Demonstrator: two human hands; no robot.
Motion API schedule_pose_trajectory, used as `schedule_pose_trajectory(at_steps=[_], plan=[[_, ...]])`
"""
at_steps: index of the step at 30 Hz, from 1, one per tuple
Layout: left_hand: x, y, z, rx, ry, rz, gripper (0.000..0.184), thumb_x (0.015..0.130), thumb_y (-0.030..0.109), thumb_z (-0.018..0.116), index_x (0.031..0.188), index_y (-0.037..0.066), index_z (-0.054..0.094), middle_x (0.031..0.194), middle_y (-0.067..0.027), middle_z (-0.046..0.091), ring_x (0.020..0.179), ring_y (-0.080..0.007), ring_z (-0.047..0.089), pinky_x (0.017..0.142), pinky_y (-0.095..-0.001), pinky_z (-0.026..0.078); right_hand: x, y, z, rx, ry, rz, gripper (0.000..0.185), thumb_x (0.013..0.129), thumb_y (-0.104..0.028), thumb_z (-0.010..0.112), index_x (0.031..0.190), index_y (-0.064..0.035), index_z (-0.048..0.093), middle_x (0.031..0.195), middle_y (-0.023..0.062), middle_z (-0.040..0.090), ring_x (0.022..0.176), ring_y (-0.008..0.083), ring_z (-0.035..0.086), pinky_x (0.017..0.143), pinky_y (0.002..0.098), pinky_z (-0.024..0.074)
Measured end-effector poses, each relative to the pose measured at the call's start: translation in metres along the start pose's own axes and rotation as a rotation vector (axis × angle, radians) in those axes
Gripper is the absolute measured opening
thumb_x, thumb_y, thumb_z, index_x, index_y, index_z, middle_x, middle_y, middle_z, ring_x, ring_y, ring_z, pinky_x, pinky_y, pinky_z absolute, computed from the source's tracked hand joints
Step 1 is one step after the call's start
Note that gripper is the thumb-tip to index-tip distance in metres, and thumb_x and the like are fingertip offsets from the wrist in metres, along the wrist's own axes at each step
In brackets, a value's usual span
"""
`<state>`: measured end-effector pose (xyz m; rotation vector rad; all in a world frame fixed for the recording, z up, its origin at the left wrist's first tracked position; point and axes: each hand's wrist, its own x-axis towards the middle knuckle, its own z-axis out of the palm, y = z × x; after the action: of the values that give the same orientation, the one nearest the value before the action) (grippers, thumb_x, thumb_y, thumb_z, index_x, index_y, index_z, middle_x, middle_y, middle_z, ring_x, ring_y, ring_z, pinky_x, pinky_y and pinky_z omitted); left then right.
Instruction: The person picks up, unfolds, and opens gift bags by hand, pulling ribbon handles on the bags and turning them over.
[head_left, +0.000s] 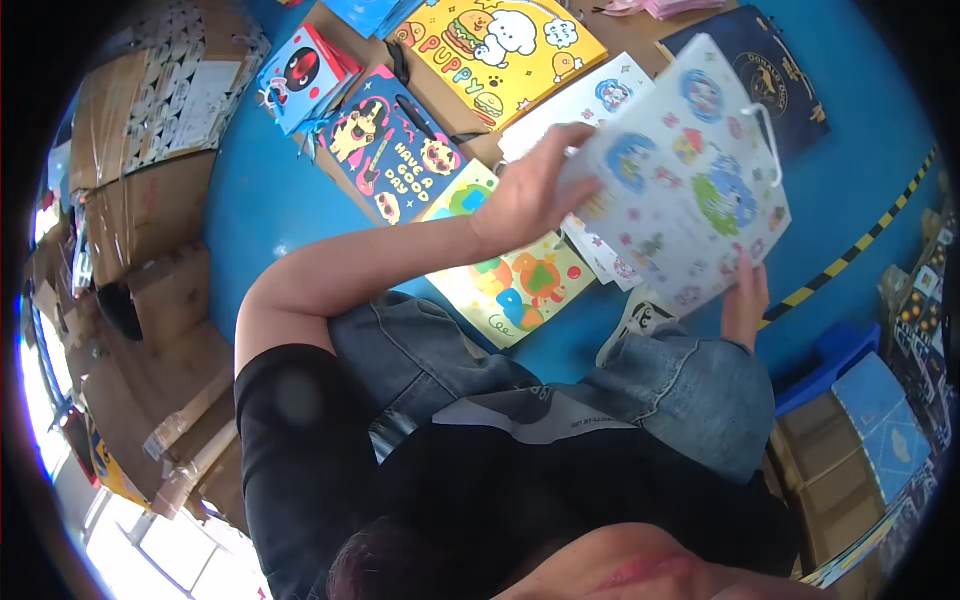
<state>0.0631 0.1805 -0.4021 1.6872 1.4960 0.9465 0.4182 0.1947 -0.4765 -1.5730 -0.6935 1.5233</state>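
Just beyond a person's jeans, the right hand sets its fingers against the lower right edge of a tilted white bag with a cord handle, how tightly one cannot tell, while the left hand clamps its left edge between thumb and fingers. Beyond lie a green-and-orange bag, a navy "Have a Good Day" bag and, farther off, a yellow "Puppy" bag.

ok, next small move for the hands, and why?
I'd probably lower the white bag onto the white pile: the left hand is at its left edge, the right hand at its lower right, and the pile, with similar small prints, lies partly beneath it.
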Motion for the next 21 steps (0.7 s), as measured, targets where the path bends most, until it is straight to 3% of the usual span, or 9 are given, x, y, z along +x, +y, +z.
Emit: schedule_pose_trajectory(at_steps=[1, 4, 10, 13, 16, 17, 19, 20, 21], plan=[[0.0, 0.009, 0.004, -0.052, 0.008, 0.039, 0.048, 0.085, 0.011, 0.067, 0.124, 0.001, 0.041, 0.113, -0.0174, 0.058, 0.089, -0.0269, 0.065, 0.073, -0.0356, 0.054, 0.003, -0.006, -0.001, 0.139, 0.028, 0.072, 0.044, 0.097, -0.028, 0.054, 0.133, -0.0043, 0.044, 0.127, 0.0092, 0.053, 0.117, 0.0199, 0.052, 0.097, 0.0368, 0.042], [0.007, 0.038, 0.009, -0.097, 0.029, 0.172, 0.053, 0.085, 0.009, 0.068, 0.129, 0.001, 0.04, 0.119, -0.0172, 0.056, 0.098, -0.0298, 0.065, 0.08, -0.0368, 0.055, 0.014, -0.013, 0.0, 0.408, -0.051, 0.12, 0.051, 0.098, -0.035, 0.049, 0.139, -0.0067, 0.037, 0.136, 0.0091, 0.047, 0.125, 0.0227, 0.046, 0.104, 0.04, 0.0376], [0.007, 0.073, -0.001, -0.171, -0.091, 0.329, 0.067, 0.086, 0.003, 0.062, 0.142, 0.001, 0.026, 0.123, -0.0239, 0.054, 0.1, -0.0333, 0.064, 0.08, -0.0394, 0.056, 0.016, -0.022, 0.034, 0.307, -0.038, 0.128, 0.057, 0.1, -0.047, 0.035, 0.145, -0.0129, 0.028, 0.145, 0.0066, 0.038, 0.132, 0.0248, 0.038, 0.108, 0.0403, 0.0345], [0.001, 0.069, 0.003, -0.197, -0.109, 0.373, 0.083, 0.083, 0.014, 0.069, 0.145, -0.002, 0.016, 0.125, -0.0237, 0.054, 0.098, -0.0322, 0.065, 0.08, -0.0385, 0.057, 0.021, -0.022, 0.034, 0.389, -0.001, 0.162, 0.057, 0.099, -0.049, 0.037, 0.142, -0.0118, 0.034, 0.142, 0.0074, 0.042, 0.129, 0.0225, 0.041, 0.107, 0.0399, 0.036], [0.0, 0.058, -0.002, -0.154, -0.195, 0.502, 0.086, 0.082, 0.021, 0.072, 0.144, -0.003, 0.018, 0.125, -0.0218, 0.055, 0.096, -0.0294, 0.066, 0.077, -0.0373, 0.058, 0.023, -0.028, 0.037, 0.371, -0.074, 0.166, 0.058, 0.099, -0.05, 0.036, 0.142, -0.0115, 0.033, 0.141, 0.0075, 0.042, 0.129, 0.0232, 0.041, 0.107, 0.0397, 0.0353], [0.001, 0.052, -0.007, -0.054, -0.253, 0.489, 0.081, 0.082, 0.025, 0.071, 0.144, 0.003, 0.024, 0.123, -0.0171, 0.057, 0.093, -0.0261, 0.067, 0.074, -0.0346, 0.058, 0.024, -0.029, 0.035, 0.403, -0.064, 0.204, 0.059, 0.098, -0.051, 0.036, 0.142, -0.0107, 0.033, 0.141, 0.0076, 0.042, 0.128, 0.0239, 0.042, 0.107, 0.0397, 0.0347], [0.01, 0.024, -0.017, 0.017, -0.126, 0.333, 0.069, 0.083, 0.027, 0.071, 0.14, 0.012, 0.036, 0.117, -0.0119, 0.061, 0.087, -0.024, 0.069, 0.07, -0.0327, 0.058, 0.034, -0.021, 0.022, 0.403, -0.067, 0.176, 0.059, 0.099, -0.05, 0.036, 0.142, -0.0102, 0.034, 0.141, 0.0072, 0.042, 0.128, 0.0241, 0.042, 0.107, 0.0401, 0.0349], [0.019, 0.011, -0.031, 0.01, -0.153, -0.029, 0.052, 0.085, 0.025, 0.067, 0.13, 0.012, 0.044, 0.104, -0.0115, 0.065, 0.086, -0.0222, 0.068, 0.07, -0.0345, 0.056, 0.038, -0.019, 0.018, 0.408, -0.065, 0.147, 0.059, 0.099, -0.05, 0.036, 0.142, -0.0097, 0.034, 0.141, 0.0068, 0.042, 0.128, 0.0243, 0.042, 0.107, 0.0404, 0.0351], [0.032, -0.034, -0.034, 0.022, 0.004, -0.18, 0.045, 0.085, 0.021, 0.066, 0.126, 0.015, 0.048, 0.103, -0.0101, 0.066, 0.084, -0.0189, 0.068, 0.069, -0.0332, 0.056, 0.034, -0.023, 0.023, 0.349, -0.01, 0.095, 0.057, 0.099, -0.046, 0.04, 0.141, -0.0069, 0.035, 0.14, 0.0078, 0.043, 0.126, 0.0248, 0.044, 0.105, 0.0408, 0.0371]])
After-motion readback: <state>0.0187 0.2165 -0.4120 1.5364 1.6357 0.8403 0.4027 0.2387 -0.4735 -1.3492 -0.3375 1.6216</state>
